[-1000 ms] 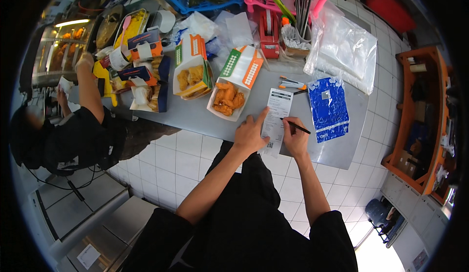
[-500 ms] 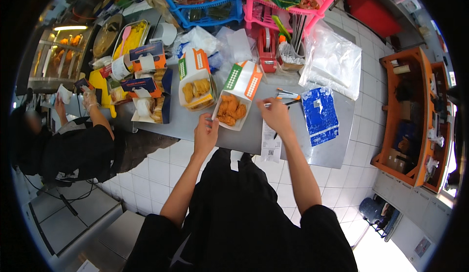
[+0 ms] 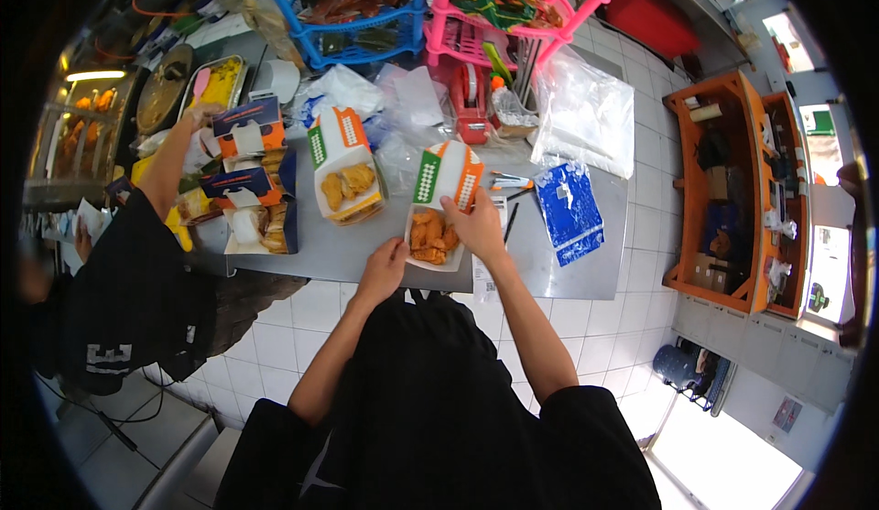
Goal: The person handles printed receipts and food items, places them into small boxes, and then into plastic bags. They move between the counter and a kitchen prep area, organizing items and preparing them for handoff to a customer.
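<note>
A paper takeaway box [image 3: 453, 258] with fried chicken pieces [image 3: 430, 238] inside stands at the table's front edge. My left hand [image 3: 381, 272] is closed with its fingertips at the box's left side. My right hand [image 3: 479, 228] grips the right edge of the box's raised lid [image 3: 449, 173], white with green and orange panels. The lid leans over the far part of the chicken. Just left and behind, a second box [image 3: 339, 148] of the same kind stands with its lid up, with paler fried pieces [image 3: 347, 187] in it.
Dark-blue and orange boxes [image 3: 249, 185] with food stand to the left, where a co-worker [image 3: 119, 263] reaches across. Blue [image 3: 357, 16] and pink [image 3: 522, 25] racks rise behind. A red tape dispenser [image 3: 470, 107], plastic bags [image 3: 586, 112], pens [image 3: 511, 180] and a blue packet [image 3: 569, 212] lie right.
My right hand has moved left from beside the box onto its lid, and the lid has tilted down toward the chicken. The co-worker's arm now reaches farther over the table.
</note>
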Tool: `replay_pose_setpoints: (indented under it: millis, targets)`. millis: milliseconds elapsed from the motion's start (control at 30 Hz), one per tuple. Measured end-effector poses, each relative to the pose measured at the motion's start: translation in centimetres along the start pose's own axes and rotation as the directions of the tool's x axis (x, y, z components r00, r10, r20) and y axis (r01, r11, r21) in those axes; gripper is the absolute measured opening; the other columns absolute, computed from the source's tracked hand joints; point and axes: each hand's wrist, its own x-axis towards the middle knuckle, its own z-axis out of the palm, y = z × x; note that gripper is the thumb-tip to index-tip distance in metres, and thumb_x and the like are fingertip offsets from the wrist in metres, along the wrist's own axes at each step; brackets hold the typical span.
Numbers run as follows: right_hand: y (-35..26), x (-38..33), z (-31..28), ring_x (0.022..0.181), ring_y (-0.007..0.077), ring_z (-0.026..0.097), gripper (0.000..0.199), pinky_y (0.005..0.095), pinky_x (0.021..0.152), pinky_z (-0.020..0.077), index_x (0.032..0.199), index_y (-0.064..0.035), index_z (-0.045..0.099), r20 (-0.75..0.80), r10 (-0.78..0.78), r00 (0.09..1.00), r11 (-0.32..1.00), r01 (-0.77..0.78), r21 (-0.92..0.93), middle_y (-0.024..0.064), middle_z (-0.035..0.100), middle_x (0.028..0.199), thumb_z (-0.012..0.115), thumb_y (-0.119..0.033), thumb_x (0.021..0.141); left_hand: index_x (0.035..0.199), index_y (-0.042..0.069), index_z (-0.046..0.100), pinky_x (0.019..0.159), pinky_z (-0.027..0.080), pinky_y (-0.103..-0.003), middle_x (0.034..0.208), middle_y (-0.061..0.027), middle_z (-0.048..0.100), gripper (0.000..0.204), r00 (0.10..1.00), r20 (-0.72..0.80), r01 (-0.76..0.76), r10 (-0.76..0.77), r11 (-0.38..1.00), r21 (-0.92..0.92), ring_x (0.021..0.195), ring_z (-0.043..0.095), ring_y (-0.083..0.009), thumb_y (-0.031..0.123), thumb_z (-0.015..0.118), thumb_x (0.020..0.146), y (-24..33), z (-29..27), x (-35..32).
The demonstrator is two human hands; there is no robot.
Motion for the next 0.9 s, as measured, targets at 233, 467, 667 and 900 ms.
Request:
replay_pose_setpoints:
  millis: [233,467,667,900]
  targets:
    - [-1.3,-1.6,0.0,0.064,0.0472,0.066,0.044,0.0537,0.056,0.0535,0.118,0.0013,0.043,-0.009,0.026,1.000,0.995,-0.027,-0.094,0.0291,0.067,0.077,0.064,-0.029,0.093,0.150,-0.004,0.035,0.090,0.050,-0.041,0.122,-0.0248,0.059,0.067,0.848,-0.270,-0.376,0.457,0.876,0.302,0.106,0.061,-0.0361,0.038,0.057,0.102,4.7,2.3,3.1]
    - [-1.4,-6.1,2.1,0.070,0.0462,0.068,0.052,0.0509,0.060,0.0560,0.128,0.0055,0.040,0.003,-0.108,0.994,0.994,0.108,-0.016,0.0322,0.066,0.098,0.066,-0.022,0.092,0.128,-0.001,0.054,0.067,0.054,-0.040,0.095,-0.0184,0.068,0.045,0.889,-0.366,-0.126,0.275,0.915,0.382,0.077,0.069,-0.0304,0.028,0.068,0.096,5.3,1.8,0.0]
    - [-2.6,-7.3,1.0,0.075,0.0434,0.070,0.058,0.0473,0.062,0.0580,0.136,0.0076,0.038,0.142,-0.095,0.985,0.995,0.088,0.055,0.0297,0.065,0.105,0.064,-0.011,0.088,0.140,-0.005,0.048,0.076,0.059,-0.031,0.113,-0.0180,0.070,0.041,0.909,-0.302,-0.262,0.286,0.958,0.119,0.091,0.073,-0.0195,0.002,0.054,0.099,3.0,-0.5,-3.0]
    - [-1.3,-6.8,-2.0,0.101,0.0408,0.066,0.060,0.0469,0.087,0.0570,0.143,-0.0034,0.044,0.366,-0.281,0.887,0.952,0.211,0.219,0.0257,0.053,0.126,0.056,0.003,0.085,0.141,-0.006,0.049,0.093,0.051,-0.027,0.120,-0.0107,0.066,0.041,0.955,-0.263,-0.205,0.135,0.943,-0.261,0.105,0.064,-0.0119,0.000,0.053,0.100,-1.2,-2.8,-3.9]
